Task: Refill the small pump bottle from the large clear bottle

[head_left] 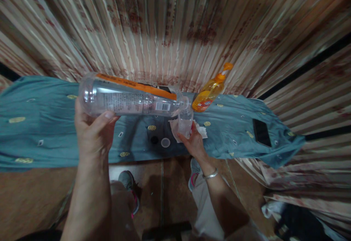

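Observation:
My left hand (pixel 94 126) is wrapped round the base end of a large clear plastic bottle (pixel 131 96) with an orange and grey label. The bottle lies tipped almost level, its neck pointing right. Its mouth meets the top of a small clear container (pixel 185 122), which my right hand (pixel 194 138) grips low down at its right side. Whether liquid is flowing between them I cannot tell. Under the small container lies a white tissue (pixel 202 132). A black cap (pixel 154 140) and a pale round lid (pixel 165 142) rest on the cloth left of it.
Behind my right hand stands an orange pump bottle (pixel 207 93). A black phone (pixel 261 133) lies toward the right end of the teal cloth (pixel 49 124) covering the narrow table. Pleated curtains (pixel 164 25) hang close behind it. Dark items (pixel 300 222) are on the floor at lower right.

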A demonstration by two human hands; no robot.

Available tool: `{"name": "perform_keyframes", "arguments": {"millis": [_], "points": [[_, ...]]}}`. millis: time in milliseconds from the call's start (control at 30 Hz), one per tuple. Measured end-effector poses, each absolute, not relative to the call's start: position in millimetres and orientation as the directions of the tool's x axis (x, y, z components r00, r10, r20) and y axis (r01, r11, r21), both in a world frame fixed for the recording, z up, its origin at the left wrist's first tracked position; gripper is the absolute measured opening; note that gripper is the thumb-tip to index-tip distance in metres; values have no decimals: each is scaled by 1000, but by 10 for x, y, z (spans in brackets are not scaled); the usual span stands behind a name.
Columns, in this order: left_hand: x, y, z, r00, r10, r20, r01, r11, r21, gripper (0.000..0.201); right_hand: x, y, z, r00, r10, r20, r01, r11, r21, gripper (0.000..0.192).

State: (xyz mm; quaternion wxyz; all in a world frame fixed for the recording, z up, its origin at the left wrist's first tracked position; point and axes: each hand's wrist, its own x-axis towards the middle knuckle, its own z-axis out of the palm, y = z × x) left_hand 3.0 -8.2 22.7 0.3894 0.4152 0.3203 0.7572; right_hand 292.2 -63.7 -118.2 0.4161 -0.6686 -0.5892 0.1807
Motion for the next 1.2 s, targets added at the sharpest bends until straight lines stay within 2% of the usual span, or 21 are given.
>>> {"name": "perform_keyframes", "arguments": {"millis": [467,800,1067,1200], "points": [[44,-96,247,-367,858,360,-381,-492,783,52,2907,-639,-1147,226,937,267,633,67,-771,77],[15,-40,203,-370,849,377,-397,-511,762,54,2931,-633,-1217,241,939,244,631,39,-775,83],[-1,-47,184,-339,847,409,-348,-517,782,54,2929,-637,-1192,235,945,228,616,37,-787,81],[13,-53,207,-358,854,377,-379,-502,777,54,2930,-631,-1203,242,938,246,628,42,-777,79]]}}
